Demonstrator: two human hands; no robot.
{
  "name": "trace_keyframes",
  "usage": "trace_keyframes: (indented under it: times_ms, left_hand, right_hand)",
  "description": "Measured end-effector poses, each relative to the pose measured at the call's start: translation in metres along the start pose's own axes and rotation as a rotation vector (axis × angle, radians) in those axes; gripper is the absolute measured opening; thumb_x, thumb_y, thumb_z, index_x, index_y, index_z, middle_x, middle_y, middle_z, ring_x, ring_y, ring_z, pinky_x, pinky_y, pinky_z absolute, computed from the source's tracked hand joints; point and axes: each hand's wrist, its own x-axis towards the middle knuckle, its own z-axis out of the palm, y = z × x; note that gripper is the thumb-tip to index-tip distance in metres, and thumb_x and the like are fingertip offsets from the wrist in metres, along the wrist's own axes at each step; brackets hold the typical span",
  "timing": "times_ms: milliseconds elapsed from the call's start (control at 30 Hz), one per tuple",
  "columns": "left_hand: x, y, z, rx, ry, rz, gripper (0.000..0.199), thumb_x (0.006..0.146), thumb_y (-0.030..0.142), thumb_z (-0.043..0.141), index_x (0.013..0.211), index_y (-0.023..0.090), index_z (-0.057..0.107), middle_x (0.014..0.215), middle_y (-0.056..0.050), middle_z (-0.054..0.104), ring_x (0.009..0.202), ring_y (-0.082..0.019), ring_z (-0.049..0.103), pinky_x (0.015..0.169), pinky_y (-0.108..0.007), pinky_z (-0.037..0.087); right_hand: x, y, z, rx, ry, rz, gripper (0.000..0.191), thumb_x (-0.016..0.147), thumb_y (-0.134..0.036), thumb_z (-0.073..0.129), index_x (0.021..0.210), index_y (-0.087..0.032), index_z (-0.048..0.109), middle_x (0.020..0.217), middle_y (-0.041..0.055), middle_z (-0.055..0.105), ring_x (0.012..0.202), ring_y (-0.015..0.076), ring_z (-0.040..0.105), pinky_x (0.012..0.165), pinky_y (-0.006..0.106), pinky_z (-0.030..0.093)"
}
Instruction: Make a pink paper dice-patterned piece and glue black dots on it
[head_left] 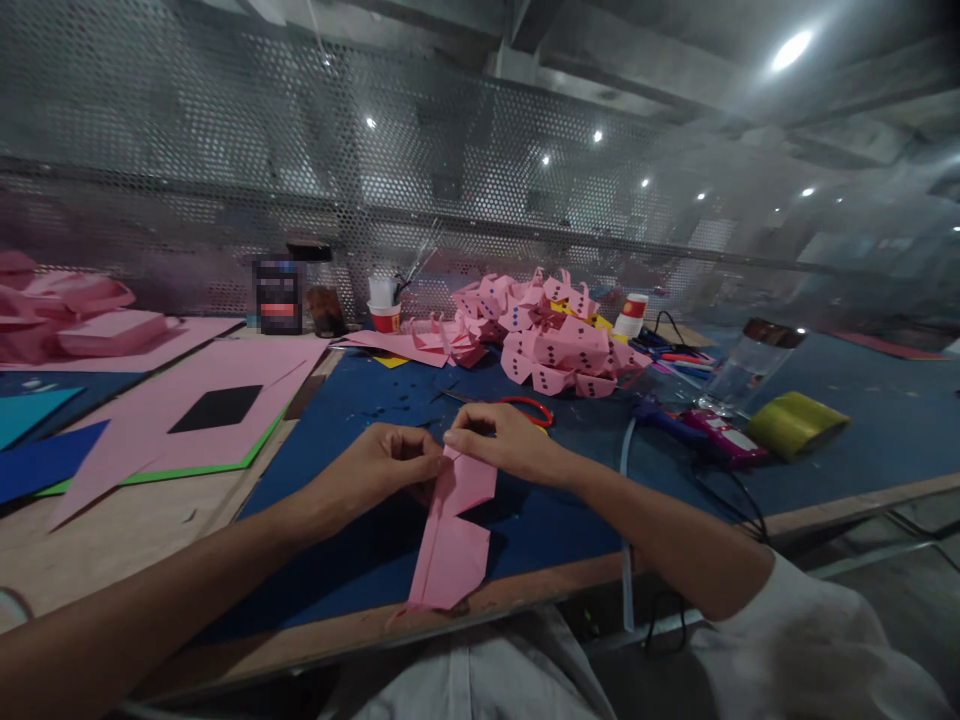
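A pink paper cutout (454, 560) with a crease along its left side and a notch on its right lies over the blue table mat near the front edge. My left hand (405, 460) pinches its upper left edge between thumb and fingers. At the top of the same cutout, my right hand (510, 437) is closed on it, thumb pressed near the corner. The fingertips of both hands almost meet. Just behind my right hand are scissors (534, 408) with red-orange handles, partly covered by it.
Folded pink paper pieces with dark dots (555, 350) are heaped at the back. Coloured sheets (225, 365) lie left. A clear jar (750, 370), a yellow tape roll (799, 425) and a purple glue gun (720, 437) with a cord stand or lie right.
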Motion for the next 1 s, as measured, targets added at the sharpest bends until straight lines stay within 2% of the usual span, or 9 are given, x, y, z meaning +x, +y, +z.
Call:
trace_keyframes:
  times_ms: [167,367,600,767,867,1000]
  left_hand:
    - [-0.0004,0.001,0.0018,0.016,-0.018,-0.028,0.016,0.073,0.028,0.078,0.069,0.016,0.068,0.062,0.002,0.068,0.058,-0.012,0.062,0.062,-0.023,0.054]
    - [-0.0009,0.0046,0.0015,0.006,-0.056,-0.011,0.019,0.075,0.03,0.076,0.068,0.015,0.068,0.061,0.0,0.069,0.056,-0.013,0.062,0.059,-0.023,0.053]
    - [-0.0005,0.0023,0.0009,0.0,-0.041,0.008,0.025,0.074,0.036,0.077,0.066,0.015,0.067,0.061,0.0,0.067,0.055,-0.012,0.059,0.058,-0.023,0.051]
    - [-0.0014,0.0031,0.0004,-0.004,-0.063,-0.026,0.023,0.07,0.035,0.081,0.073,0.015,0.069,0.067,-0.001,0.068,0.062,-0.014,0.062,0.065,-0.027,0.054]
    - [-0.0014,0.0023,-0.001,-0.007,-0.047,-0.034,0.023,0.069,0.034,0.082,0.073,0.015,0.069,0.065,0.0,0.067,0.061,-0.014,0.061,0.064,-0.027,0.053]
    - [-0.0014,0.0007,-0.0024,0.003,-0.033,-0.033,0.021,0.07,0.032,0.081,0.071,0.015,0.069,0.063,0.0,0.066,0.059,-0.013,0.06,0.063,-0.025,0.051]
  right_hand:
    - [-0.0008,-0.0019,-0.0001,-0.014,0.06,-0.03,0.022,0.09,-0.032,0.059,0.075,-0.015,0.061,0.071,-0.0028,0.057,0.069,0.0108,0.05,0.064,0.022,0.035]
    - [-0.0013,-0.0011,0.0005,0.018,0.135,0.026,0.03,0.091,-0.041,0.057,0.073,-0.016,0.058,0.065,-0.0045,0.049,0.062,0.0096,0.043,0.057,0.023,0.031]
    - [-0.0015,-0.0023,0.0001,-0.023,0.012,0.017,0.035,0.088,-0.047,0.061,0.07,-0.016,0.057,0.067,-0.0046,0.05,0.065,0.0096,0.044,0.058,0.022,0.03]
    - [-0.002,-0.003,-0.0013,0.055,0.039,0.03,0.038,0.087,-0.05,0.061,0.07,-0.016,0.056,0.067,-0.0042,0.047,0.065,0.01,0.042,0.057,0.022,0.03]
    - [-0.0018,-0.0028,-0.002,0.117,0.04,0.062,0.04,0.089,-0.053,0.057,0.073,-0.016,0.057,0.069,-0.0033,0.047,0.065,0.0105,0.041,0.057,0.023,0.03]
    - [-0.0009,-0.002,-0.002,0.119,0.044,0.032,0.042,0.094,-0.049,0.05,0.066,-0.017,0.05,0.067,-0.0036,0.039,0.064,0.0101,0.035,0.057,0.024,0.027]
